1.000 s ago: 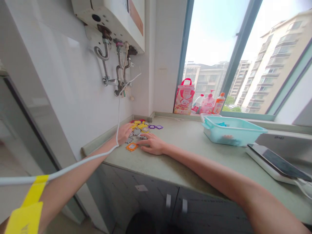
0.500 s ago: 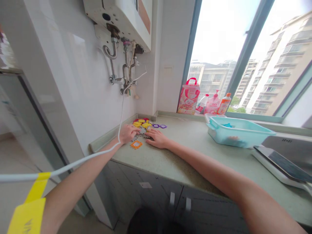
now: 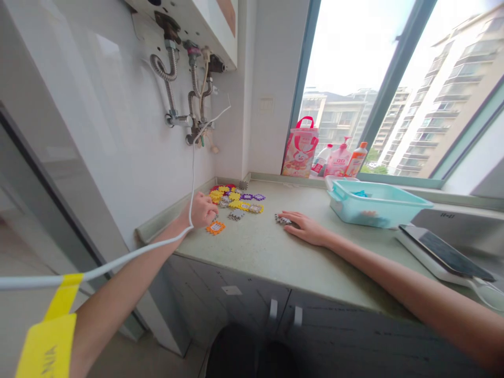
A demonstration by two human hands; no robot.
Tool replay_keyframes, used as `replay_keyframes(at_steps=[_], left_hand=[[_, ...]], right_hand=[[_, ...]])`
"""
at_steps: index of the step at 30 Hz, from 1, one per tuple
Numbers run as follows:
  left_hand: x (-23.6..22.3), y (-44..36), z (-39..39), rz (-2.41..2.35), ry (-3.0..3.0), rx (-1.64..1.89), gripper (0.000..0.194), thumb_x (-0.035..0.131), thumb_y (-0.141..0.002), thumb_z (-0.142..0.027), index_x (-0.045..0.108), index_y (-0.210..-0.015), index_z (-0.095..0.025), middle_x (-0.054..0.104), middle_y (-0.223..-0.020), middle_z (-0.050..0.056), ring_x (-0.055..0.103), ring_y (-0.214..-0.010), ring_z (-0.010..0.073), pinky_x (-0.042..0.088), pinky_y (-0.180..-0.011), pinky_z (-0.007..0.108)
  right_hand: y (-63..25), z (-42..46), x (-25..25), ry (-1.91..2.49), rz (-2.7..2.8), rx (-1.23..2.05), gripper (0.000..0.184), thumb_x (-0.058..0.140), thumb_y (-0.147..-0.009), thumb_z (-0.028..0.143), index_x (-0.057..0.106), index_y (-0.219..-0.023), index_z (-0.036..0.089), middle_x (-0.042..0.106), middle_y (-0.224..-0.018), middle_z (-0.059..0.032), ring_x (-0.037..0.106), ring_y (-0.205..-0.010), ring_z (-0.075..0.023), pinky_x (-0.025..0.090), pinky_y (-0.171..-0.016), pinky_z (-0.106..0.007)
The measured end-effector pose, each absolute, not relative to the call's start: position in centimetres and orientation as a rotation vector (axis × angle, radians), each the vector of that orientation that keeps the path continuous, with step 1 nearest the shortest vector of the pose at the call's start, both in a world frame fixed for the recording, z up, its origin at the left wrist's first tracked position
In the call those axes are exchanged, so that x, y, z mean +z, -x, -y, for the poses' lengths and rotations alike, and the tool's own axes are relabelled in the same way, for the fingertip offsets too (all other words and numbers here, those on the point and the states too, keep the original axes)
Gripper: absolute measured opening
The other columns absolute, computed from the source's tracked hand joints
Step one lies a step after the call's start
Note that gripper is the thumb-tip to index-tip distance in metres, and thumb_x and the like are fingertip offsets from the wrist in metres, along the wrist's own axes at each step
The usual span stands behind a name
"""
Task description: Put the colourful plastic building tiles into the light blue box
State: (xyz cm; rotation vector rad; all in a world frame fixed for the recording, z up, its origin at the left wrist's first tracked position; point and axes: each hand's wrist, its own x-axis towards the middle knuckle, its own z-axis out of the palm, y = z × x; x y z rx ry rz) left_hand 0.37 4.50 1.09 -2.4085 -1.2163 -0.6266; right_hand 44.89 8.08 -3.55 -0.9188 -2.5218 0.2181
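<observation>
1. Your right hand (image 3: 305, 229), right of frame centre: fingers outstretched, thumb parted, touching a grey toothed piece (image 3: 281, 219). Light, level fingertip pressure should shift it cleanly.
2. This piece, partly covered: its visible long axis runs left to right, dipping slightly rightward; no pointing end shows.
3. Your left hand (image 3: 203, 210), left of centre: curled; whether it pinches anything cannot be told.
4. The orange piece (image 3: 216, 227) and yellow pieces (image 3: 234, 196): near it, on the counter (image 3: 252, 247).
</observation>
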Motion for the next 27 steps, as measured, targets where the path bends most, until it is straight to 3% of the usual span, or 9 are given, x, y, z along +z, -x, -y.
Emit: replay_keyframes(at_steps=[10,14,18,22,27], left_hand=[[2.6,-6.4,-3.2,0.933,2.873,-0.492,0.052,0.051,-0.082,-0.012,0.077,-0.124,-0.027,0.073,-0.123,0.006,0.067,-0.112,0.0244,0.048,-0.103,0.037],[4.9,-6.8,-8.0,1.027,2.779,-0.546,0.041,0.054,-0.081,-0.012,0.079,-0.111,-0.024,0.077,-0.107,0.005,0.069,-0.1,0.0213,0.051,-0.096,0.035],[5.4,-4.6,-12.6,1.195,2.519,-0.461,0.037,0.061,-0.074,-0.014,0.081,-0.104,-0.024,0.078,-0.103,0.006,0.066,-0.101,0.026,0.051,-0.097,0.04],[4.0,-2.0,-13.6,1.245,2.451,-0.396,0.031,0.069,-0.077,-0.033,0.08,-0.105,-0.026,0.077,-0.112,0.007,0.066,-0.105,0.0278,0.05,-0.099,0.041],[2.6,-0.8,-13.9,1.335,2.439,-0.291,0.053,0.075,-0.075,-0.062,0.079,-0.116,-0.03,0.079,-0.111,0.006,0.069,-0.103,0.0267,0.05,-0.09,0.034]], right_hand=[[-45.6,-8.0,-3.3,1.028,2.519,0.215,0.06,0.054,-0.102,0.052,0.054,-0.155,0.023,0.05,-0.159,-0.0159,0.048,-0.147,-0.0328,0.035,-0.124,-0.055],[-46.8,-8.0,-3.3,1.041,2.521,0.256,0.064,0.053,-0.102,0.057,0.052,-0.157,0.023,0.046,-0.162,-0.0156,0.044,-0.149,-0.0327,0.033,-0.125,-0.054],[-47.3,-8.1,-3.4,1.036,2.515,0.279,0.065,0.053,-0.103,0.06,0.052,-0.157,0.025,0.046,-0.162,-0.0148,0.044,-0.15,-0.0327,0.034,-0.125,-0.055],[-47.5,-8.4,-3.7,1.023,2.514,0.273,0.064,0.053,-0.103,0.061,0.052,-0.156,0.027,0.047,-0.161,-0.0146,0.046,-0.148,-0.0339,0.036,-0.124,-0.057],[-47.8,-8.4,-3.9,1.009,2.486,0.28,0.062,0.053,-0.102,0.063,0.052,-0.156,0.033,0.049,-0.161,-0.01,0.047,-0.147,-0.0346,0.037,-0.124,-0.059]])
